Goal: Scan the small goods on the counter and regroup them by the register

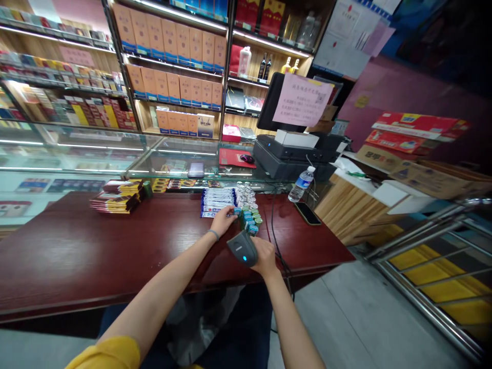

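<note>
My right hand [264, 254] is closed round a grey handheld barcode scanner [242, 248] with a lit blue spot, held just above the dark red wooden counter [115, 246] and aimed at a row of small teal and green items [249, 220]. My left hand [223, 219] reaches forward and pinches one of those small teal items [237, 210] at the near end of the row. Behind the row lie blue-and-white packs [216, 200] and several small clear containers [246, 192].
A stack of red and yellow cartons [117, 196] lies at the counter's left. A water bottle [302, 185], a phone [307, 212] and a cable [273, 220] sit at the right, by a till with a monitor [292, 148]. Glass display cases [96, 154] and stocked shelves [172, 61] stand behind.
</note>
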`<state>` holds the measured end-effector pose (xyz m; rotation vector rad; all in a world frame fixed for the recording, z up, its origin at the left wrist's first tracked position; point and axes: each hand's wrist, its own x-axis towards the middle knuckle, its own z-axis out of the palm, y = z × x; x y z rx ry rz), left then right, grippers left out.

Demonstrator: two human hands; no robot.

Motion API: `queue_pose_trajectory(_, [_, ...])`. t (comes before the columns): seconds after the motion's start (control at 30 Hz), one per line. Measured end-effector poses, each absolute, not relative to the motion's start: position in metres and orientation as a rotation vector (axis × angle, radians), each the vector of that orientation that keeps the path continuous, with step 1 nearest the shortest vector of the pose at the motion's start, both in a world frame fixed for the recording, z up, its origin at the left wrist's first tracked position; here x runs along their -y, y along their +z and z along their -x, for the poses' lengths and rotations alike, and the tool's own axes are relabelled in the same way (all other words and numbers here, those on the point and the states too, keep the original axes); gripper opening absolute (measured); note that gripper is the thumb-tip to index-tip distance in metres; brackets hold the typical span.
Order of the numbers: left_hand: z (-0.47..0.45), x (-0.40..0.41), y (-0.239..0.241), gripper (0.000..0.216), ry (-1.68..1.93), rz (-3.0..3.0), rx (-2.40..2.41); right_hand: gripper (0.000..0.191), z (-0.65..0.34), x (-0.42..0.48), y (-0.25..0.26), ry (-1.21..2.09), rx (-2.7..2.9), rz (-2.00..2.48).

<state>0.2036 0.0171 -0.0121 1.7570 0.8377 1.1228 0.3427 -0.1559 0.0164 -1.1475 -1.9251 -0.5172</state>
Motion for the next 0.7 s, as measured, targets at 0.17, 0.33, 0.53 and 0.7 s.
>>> queue_pose_trajectory(0.17, [-0.208, -0.016, -0.009, 0.032, 1.131, -1.62, -0.756, 0.036, -0.34, 0.156, 0.018, -0.535, 1.91, 1.172])
queue_pose_trajectory(0.33, [-0.195, -0.015, -0.009, 0.041, 1.147, -1.532, -0.776, 0.034, -0.335, 0.155, 0.018, -0.544, 1.889, 1.171])
queue_pose_trajectory(0.53, [-0.119, -0.027, -0.009, 0.034, 1.283, -1.488, -0.886, 0.034, -0.318, 0.149, 0.013, -0.573, 1.906, 1.127])
queue_pose_trajectory(0.7, [-0.021, -0.051, -0.006, 0.033, 1.514, -1.442, -1.133, 0.037, -0.299, 0.135, 0.006, -0.576, 1.928, 1.058])
